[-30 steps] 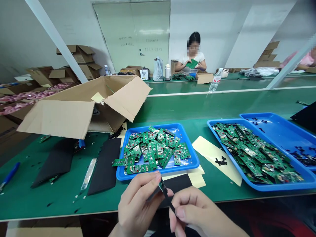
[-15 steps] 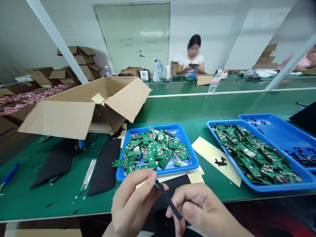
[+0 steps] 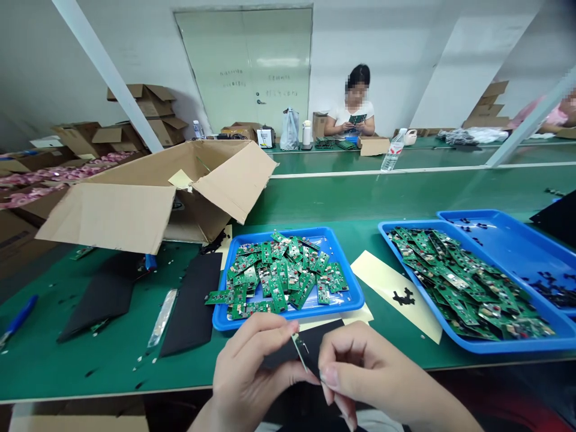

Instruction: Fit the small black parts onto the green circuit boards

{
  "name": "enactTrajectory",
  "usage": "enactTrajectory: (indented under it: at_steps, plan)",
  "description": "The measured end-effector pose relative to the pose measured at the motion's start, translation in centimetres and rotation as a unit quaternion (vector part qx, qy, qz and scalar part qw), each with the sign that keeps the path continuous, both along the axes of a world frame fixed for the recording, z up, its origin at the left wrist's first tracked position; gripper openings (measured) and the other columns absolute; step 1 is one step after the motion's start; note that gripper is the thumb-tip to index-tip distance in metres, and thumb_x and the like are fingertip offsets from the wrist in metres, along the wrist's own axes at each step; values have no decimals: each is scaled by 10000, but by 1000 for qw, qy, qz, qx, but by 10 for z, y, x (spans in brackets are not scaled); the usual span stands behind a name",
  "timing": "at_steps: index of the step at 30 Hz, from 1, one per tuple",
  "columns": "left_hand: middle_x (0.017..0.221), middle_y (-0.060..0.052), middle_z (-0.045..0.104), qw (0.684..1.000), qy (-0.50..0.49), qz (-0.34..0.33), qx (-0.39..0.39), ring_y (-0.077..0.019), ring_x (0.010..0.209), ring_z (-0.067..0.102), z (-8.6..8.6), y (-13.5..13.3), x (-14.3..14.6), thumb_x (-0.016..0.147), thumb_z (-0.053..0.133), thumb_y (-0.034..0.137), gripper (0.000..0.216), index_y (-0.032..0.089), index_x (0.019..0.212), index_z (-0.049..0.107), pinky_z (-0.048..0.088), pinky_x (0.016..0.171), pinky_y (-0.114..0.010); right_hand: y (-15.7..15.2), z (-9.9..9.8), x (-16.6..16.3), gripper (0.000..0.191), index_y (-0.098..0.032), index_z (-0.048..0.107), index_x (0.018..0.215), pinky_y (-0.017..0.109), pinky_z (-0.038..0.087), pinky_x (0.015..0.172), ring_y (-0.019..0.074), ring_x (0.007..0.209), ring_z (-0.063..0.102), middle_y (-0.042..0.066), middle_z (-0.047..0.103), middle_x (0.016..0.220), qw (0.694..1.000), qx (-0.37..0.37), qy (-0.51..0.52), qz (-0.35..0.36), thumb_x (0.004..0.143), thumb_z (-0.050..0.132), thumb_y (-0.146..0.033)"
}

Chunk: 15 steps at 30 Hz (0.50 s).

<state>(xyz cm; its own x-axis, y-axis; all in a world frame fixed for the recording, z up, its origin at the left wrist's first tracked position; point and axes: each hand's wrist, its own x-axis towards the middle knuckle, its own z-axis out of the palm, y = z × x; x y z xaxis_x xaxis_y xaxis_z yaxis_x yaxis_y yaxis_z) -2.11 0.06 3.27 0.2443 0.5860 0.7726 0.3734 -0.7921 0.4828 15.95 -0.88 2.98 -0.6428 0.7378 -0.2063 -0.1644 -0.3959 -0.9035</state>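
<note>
Both my hands meet at the bottom centre over the table's front edge. My left hand [image 3: 252,375] pinches the upper end of a small narrow circuit board [image 3: 300,351] seen edge-on. My right hand [image 3: 364,375] pinches its lower end between thumb and fingers. A black foam sheet [image 3: 315,336] lies on the table just behind them. Directly beyond is a blue tray [image 3: 346,297] heaped with small green circuit boards [image 3: 283,276].
A second blue tray [image 3: 508,345] of green boards sits at right, with a third blue tray [image 3: 517,240] of black bits behind. An open cardboard box [image 3: 148,198] stands at left, black foam sheets [image 3: 191,303] before it. Yellow backing paper [image 3: 387,282] lies between trays. A person sits at the far bench.
My right hand slid back up the board toward my left hand, so less of the board shows between them. The view shifted slightly.
</note>
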Motion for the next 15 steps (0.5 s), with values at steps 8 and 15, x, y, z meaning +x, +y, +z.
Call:
enactTrajectory:
  at_steps: [8, 15]
  plan:
    - [773, -42, 691, 994, -46, -71, -66, -149, 641, 688, -11, -1, 0, 694, 782, 366, 346, 171, 950, 655, 578, 579, -213, 4, 12, 1, 143, -175, 508, 649, 179, 329, 479, 80, 517, 423, -43, 486, 578, 960, 218, -174, -23, 789, 518, -197]
    - [796, -22, 705, 976, -105, -116, -154, -130, 691, 669, -11, -2, 0, 664, 802, 366, 355, 214, 967, 698, 571, 635, -193, 1, 17, 4, 168, -185, 465, 645, 201, 285, 476, 86, 501, 397, -46, 459, 566, 912, 346, -217, -45, 813, 473, -180]
